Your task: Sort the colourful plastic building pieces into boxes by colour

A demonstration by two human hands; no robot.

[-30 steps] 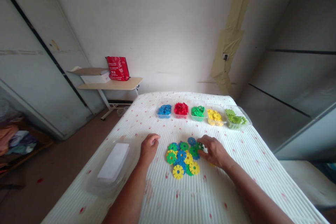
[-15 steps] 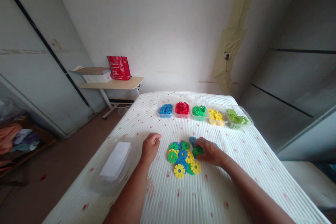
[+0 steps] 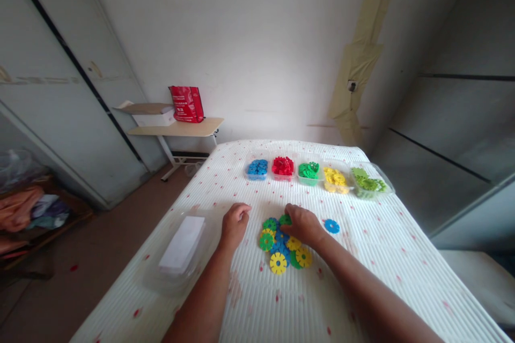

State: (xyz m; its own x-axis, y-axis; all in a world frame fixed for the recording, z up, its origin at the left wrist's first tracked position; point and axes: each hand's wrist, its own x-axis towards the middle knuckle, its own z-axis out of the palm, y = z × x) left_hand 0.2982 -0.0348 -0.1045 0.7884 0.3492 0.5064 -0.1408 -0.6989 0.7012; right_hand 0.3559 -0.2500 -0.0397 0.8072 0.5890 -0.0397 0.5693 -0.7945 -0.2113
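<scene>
A pile of flat plastic gear discs in yellow, green and blue lies on the white dotted cover of the bed. My right hand rests palm down on the pile's upper right part, fingers curled over the discs; what it grips is hidden. My left hand lies loosely curled on the cover just left of the pile, touching no disc. One blue disc sits alone to the right of my right hand.
Along the far edge stands a row of clear tubs: blue, red, green, yellow, light green. A clear lidded box lies at the left. A side table with a red bag stands beyond.
My right hand slid left across the top of the pile, uncovering a lone blue disc on its right. My left hand stayed where it was.
</scene>
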